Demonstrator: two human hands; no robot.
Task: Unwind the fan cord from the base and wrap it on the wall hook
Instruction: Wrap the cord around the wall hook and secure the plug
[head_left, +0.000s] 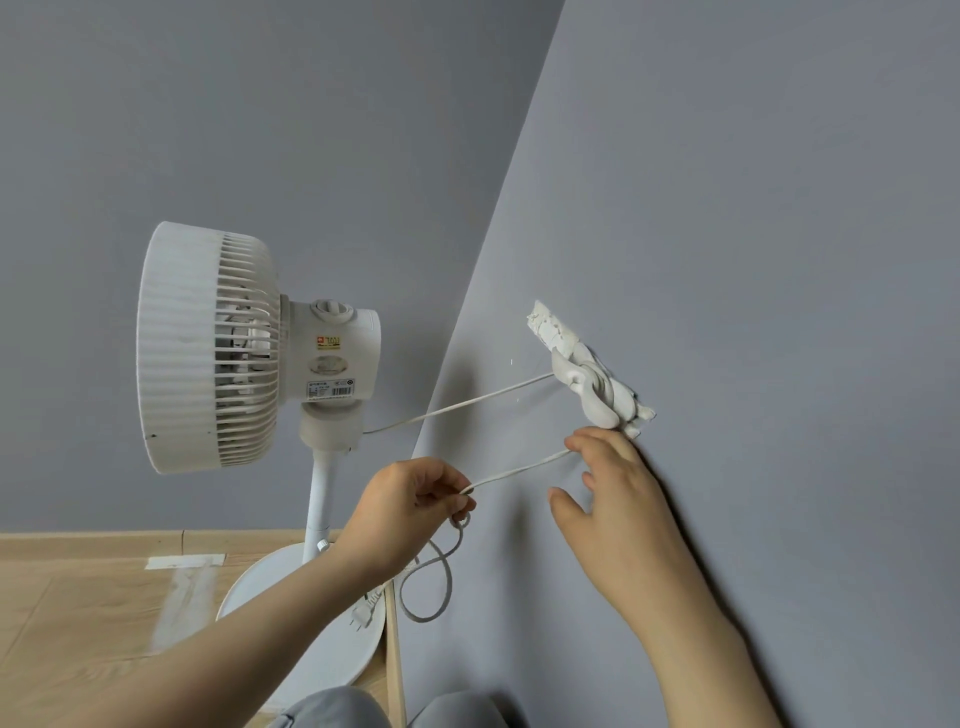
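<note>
A white pedestal fan (234, 348) stands on its round base (306, 618) near the room's corner. Its white cord (457, 408) runs from the fan's neck to a white wall hook (592, 387) on the grey wall to the right, where it loops round the hook. A second stretch of cord comes back from under the hook to my left hand (415, 506), which pinches it. Below that hand the slack hangs in a loop, and the plug (363, 616) lies over the base. My right hand (613, 499) is just below the hook with fingers spread, fingertips at the cord.
Grey walls (779, 208) meet in a corner behind the fan. The wooden floor (78, 623) has a pale strip of tape on it left of the base. My knees in grey trousers (332, 709) show at the bottom edge.
</note>
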